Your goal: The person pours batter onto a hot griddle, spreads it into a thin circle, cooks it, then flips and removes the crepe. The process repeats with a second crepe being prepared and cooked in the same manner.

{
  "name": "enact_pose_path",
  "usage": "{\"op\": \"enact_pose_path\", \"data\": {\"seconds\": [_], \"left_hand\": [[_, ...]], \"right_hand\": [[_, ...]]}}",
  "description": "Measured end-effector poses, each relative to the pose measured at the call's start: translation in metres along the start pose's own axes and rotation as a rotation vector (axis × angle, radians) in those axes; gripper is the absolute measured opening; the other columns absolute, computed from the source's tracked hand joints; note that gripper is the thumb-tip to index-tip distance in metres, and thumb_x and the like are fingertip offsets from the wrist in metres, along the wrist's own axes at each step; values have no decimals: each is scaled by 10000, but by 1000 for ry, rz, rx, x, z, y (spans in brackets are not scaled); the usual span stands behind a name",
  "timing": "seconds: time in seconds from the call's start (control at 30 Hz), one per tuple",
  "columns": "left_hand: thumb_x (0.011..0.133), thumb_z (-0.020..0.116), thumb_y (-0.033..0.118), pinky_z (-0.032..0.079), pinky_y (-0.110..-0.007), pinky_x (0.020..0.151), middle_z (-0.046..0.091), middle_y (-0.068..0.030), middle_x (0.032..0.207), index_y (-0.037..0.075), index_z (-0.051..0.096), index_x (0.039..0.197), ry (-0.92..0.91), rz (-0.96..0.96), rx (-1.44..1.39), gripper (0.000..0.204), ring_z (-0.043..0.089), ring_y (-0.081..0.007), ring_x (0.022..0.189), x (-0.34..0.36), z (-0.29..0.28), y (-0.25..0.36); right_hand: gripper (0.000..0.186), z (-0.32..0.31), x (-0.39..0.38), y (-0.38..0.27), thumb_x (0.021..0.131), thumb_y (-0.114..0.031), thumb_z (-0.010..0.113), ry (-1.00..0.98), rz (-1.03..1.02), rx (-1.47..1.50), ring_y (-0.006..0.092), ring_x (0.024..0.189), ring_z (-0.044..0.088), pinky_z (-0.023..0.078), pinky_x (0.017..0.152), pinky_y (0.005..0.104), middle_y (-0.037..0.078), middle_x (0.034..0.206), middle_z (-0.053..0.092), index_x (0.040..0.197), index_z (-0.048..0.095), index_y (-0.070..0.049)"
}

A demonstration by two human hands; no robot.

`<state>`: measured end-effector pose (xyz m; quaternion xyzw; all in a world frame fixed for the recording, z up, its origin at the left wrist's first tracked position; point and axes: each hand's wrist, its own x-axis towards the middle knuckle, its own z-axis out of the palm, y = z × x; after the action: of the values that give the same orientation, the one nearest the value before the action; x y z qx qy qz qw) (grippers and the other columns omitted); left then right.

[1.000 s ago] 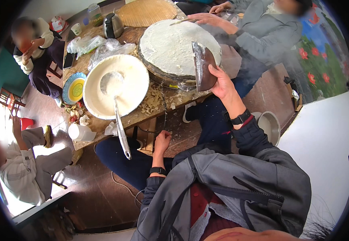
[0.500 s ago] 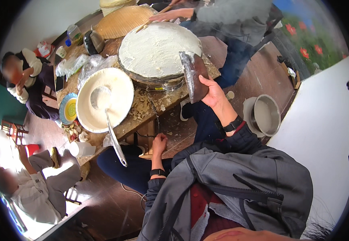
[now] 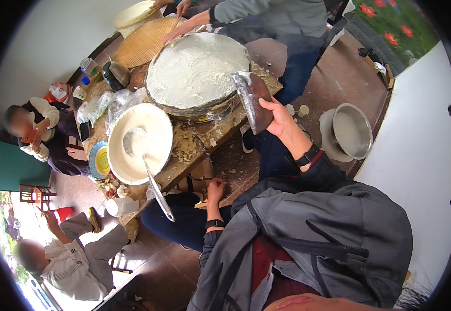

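Observation:
My right hand (image 3: 280, 116) grips a dark brown, flat scraper (image 3: 260, 101) with a shiny, batter-smeared edge, held up just right of the round griddle. A thin white sheet of batter (image 3: 197, 70) covers the griddle (image 3: 194, 111). Low beside the table edge, my left hand (image 3: 216, 191) is closed with curled fingers, close to a dark cord; no object shows in it. On the table's near left stands a large white basin (image 3: 166, 150) of pale batter, a metal ladle (image 3: 158, 194) leaning over its rim. A co-worker's hand (image 3: 176, 33) touches the griddle's far edge near a thin stick.
Scraps of dried batter (image 3: 186, 137) litter the wooden table. Behind it are a woven straw mat (image 3: 145, 41), a kettle (image 3: 115, 75) and plastic bags (image 3: 98, 107). A metal bowl of whitish liquid (image 3: 351, 132) stands on the floor at right. Two people sit at left.
My view has shifted, so the table sits slightly differently in it. The co-worker's arm has moved left along the griddle's far rim. My right hand still holds the scraper; steam has thinned.

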<state>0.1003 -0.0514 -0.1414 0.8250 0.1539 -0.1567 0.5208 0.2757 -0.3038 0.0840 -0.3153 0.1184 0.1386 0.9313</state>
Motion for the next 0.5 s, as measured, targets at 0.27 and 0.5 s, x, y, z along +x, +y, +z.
{"op": "enact_pose_path", "data": {"seconds": [0.27,0.5], "left_hand": [[813,647,154,507,-342,618,682,-121,740,25,653,923,-9,-52,-51,170,666,-218,656,6,6,-16],[811,643,153,504,-337,608,676,-108,720,29,653,910,8,-15,-27,159,660,-208,641,4,4,-11]], "right_hand": [[387,-6,-1,2,907,-3,538,7,15,6,242,1041,608,493,919,388,108,1180,605,1290,496,-45],[375,-5,2,4,907,-2,541,18,21,12,243,1042,609,493,919,385,105,1174,609,1276,501,-54]]}}
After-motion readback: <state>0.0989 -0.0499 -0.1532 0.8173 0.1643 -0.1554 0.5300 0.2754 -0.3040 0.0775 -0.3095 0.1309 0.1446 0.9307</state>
